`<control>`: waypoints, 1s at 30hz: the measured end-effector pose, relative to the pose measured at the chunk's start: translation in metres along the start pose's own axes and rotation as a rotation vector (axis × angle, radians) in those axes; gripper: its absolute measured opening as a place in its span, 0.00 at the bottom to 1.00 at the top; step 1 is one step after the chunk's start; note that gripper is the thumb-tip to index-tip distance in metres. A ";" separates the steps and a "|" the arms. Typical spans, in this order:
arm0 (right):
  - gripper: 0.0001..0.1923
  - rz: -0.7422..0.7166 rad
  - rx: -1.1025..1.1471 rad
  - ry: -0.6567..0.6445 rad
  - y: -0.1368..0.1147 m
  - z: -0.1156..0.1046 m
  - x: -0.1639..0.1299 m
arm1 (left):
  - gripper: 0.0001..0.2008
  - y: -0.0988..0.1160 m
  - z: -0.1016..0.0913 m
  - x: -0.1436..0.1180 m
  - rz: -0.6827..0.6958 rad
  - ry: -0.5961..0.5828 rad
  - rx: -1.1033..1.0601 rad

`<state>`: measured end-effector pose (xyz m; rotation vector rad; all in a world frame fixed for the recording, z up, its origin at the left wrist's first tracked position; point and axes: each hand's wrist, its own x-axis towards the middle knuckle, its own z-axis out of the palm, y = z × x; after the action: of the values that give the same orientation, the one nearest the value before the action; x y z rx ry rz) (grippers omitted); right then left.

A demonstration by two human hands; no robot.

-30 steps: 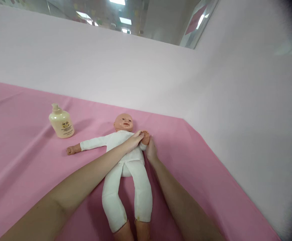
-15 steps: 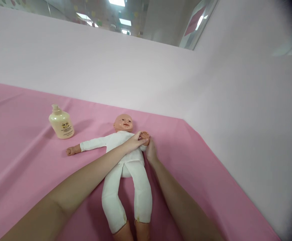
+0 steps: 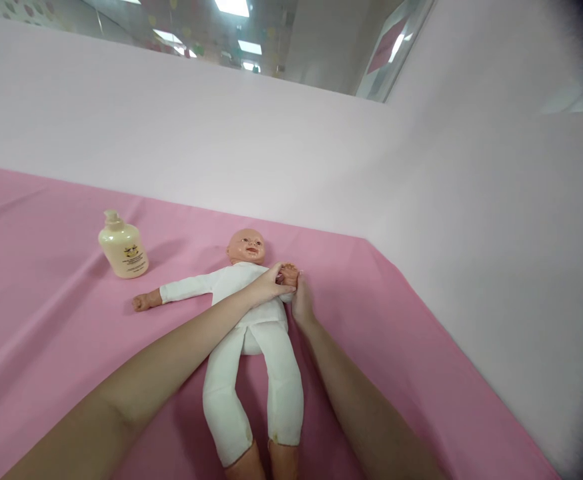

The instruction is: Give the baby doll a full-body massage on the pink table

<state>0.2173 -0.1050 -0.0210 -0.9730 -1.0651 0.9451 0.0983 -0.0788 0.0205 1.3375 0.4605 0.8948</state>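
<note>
A baby doll (image 3: 241, 280) with a white cloth body lies on its back on the pink cover (image 3: 361, 300). My left hand (image 3: 268, 285) reaches across its chest and is closed around the doll's hand (image 3: 288, 274), thumb on the near side. On the other side of that small hand, my right hand (image 3: 302, 301) presses against it with its fingers partly hidden behind it. The doll's other arm (image 3: 185, 288) stretches out to the left, its palm resting on the cover.
A cream pump bottle (image 3: 124, 247) stands upright to the left of the doll's head. White wall (image 3: 196, 133) rises behind the cover and along the right side. Above it is a glass pane (image 3: 316, 47) with ceiling lights showing in it.
My left thumb has slid slightly down the doll's hand toward its wrist. Both hands stay at the doll's hand; the doll and bottle lie as before.
</note>
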 end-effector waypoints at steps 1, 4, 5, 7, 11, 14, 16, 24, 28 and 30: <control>0.30 -0.002 0.010 -0.002 0.000 0.000 0.000 | 0.28 0.000 0.000 0.000 0.004 -0.002 0.000; 0.29 -0.002 0.051 -0.008 -0.001 0.000 -0.001 | 0.26 0.001 0.000 -0.001 0.006 -0.005 0.000; 0.28 -0.008 0.051 -0.009 -0.001 0.000 -0.001 | 0.25 0.002 0.000 -0.001 0.008 -0.003 0.000; 0.27 -0.024 0.036 -0.004 -0.002 0.000 -0.001 | 0.23 0.003 0.001 -0.002 0.018 0.001 0.001; 0.25 -0.053 0.012 -0.005 -0.004 0.000 -0.002 | 0.20 0.004 0.001 -0.003 0.033 -0.004 -0.006; 0.23 -0.043 -0.002 0.006 -0.006 0.001 -0.003 | 0.17 0.006 0.002 -0.004 0.023 0.002 0.007; 0.23 -0.030 -0.022 0.012 -0.008 0.001 -0.003 | 0.15 0.007 0.002 -0.004 0.017 0.012 0.024; 0.23 -0.043 -0.052 0.017 -0.010 0.002 -0.004 | 0.13 0.006 0.001 -0.005 -0.009 0.035 -0.003; 0.24 -0.038 -0.056 0.031 -0.010 0.003 -0.005 | 0.12 0.004 0.001 -0.003 -0.010 0.045 -0.053; 0.25 -0.036 -0.057 0.044 -0.010 0.003 -0.005 | 0.12 0.002 0.001 -0.002 0.010 0.042 -0.070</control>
<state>0.2147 -0.1118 -0.0125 -1.0137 -1.0738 0.8649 0.0973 -0.0815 0.0226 1.2602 0.4512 0.9408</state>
